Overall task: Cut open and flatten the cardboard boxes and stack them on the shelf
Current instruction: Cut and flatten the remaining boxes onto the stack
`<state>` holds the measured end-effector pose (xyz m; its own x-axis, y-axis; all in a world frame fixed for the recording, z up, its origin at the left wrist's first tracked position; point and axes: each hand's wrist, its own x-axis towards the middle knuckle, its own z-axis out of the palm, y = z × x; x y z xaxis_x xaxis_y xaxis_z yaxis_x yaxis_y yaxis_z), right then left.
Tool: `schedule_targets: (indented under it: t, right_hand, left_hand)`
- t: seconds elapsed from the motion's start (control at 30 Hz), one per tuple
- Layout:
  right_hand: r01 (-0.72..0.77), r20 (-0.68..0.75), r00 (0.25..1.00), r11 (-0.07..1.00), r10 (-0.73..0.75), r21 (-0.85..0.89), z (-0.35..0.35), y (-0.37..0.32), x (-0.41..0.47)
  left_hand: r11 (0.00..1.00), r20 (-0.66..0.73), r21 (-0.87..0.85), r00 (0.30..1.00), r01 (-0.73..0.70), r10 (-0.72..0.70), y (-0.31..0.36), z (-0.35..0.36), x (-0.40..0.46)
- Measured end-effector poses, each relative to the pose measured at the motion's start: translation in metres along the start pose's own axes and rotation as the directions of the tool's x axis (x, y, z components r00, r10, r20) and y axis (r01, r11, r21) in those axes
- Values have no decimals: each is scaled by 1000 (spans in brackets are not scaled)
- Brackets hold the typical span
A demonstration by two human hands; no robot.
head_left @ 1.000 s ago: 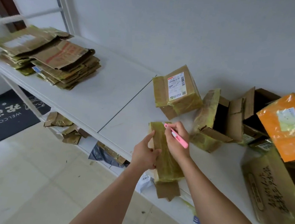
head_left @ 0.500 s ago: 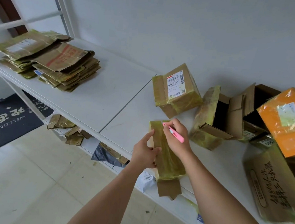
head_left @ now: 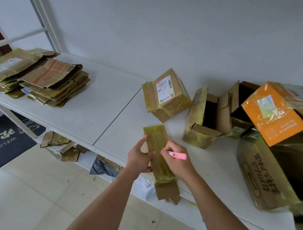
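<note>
A narrow taped cardboard box (head_left: 157,151) lies lengthwise at the front edge of the white shelf (head_left: 93,110). My left hand (head_left: 140,157) grips its left side. My right hand (head_left: 177,160) holds a pink cutter (head_left: 177,155) with the tip on the box's taped top, about halfway down its length. A stack of flattened boxes (head_left: 39,80) sits at the shelf's far left. A sealed box with a label (head_left: 165,94) stands behind the narrow one.
Several opened boxes (head_left: 210,116), an orange box (head_left: 274,111) and a large box with handwriting (head_left: 261,178) crowd the right end. Cardboard scraps (head_left: 61,144) and a grey bag (head_left: 105,167) lie on the lower shelf. A dark welcome mat (head_left: 2,139) covers the floor at left.
My right hand has drawn the cutter toward me along the box's top, from the far end to about the middle. My left hand keeps its grip on the box.
</note>
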<state>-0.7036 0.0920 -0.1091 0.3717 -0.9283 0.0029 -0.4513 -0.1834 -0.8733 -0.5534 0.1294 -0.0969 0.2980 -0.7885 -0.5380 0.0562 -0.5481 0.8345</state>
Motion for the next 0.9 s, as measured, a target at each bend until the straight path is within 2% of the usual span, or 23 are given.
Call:
schedule_targets:
  t: [0.1,0.27,0.43,0.63,0.7,0.77,0.83,0.9]
  right_hand:
    - [-35,27,999,998,33,57,-7,5,-31]
    - [101,-16,995,988,-100,118,-11,4,-79]
    - [197,-62,979,980,-195,34,-15,0,-101]
    - [182,-29,982,981,-185,-73,-24,4,-122]
    - [136,-97,986,991,-136,-5,-27,9,-133]
    - [89,-250,967,982,-45,168,-27,13,-139]
    - [41,-407,909,956,85,291,-24,15,-136]
    - [-1,-456,862,901,221,435,-17,17,-127]
  left_hand:
    - [1000,-5,13,1000,-4,4,0,0,-1]
    - [999,-10,34,1000,-6,7,3,0,-3]
    - [999,-15,50,1000,0,1,5,2,-7]
    - [997,-7,48,998,62,-62,12,0,-14]
    - [998,8,51,999,45,-45,14,-1,-15]
    - [997,23,70,999,27,-28,14,1,-16]
    - [998,46,47,998,45,-47,12,7,-17]
    - [997,75,16,994,77,-78,12,18,-23]
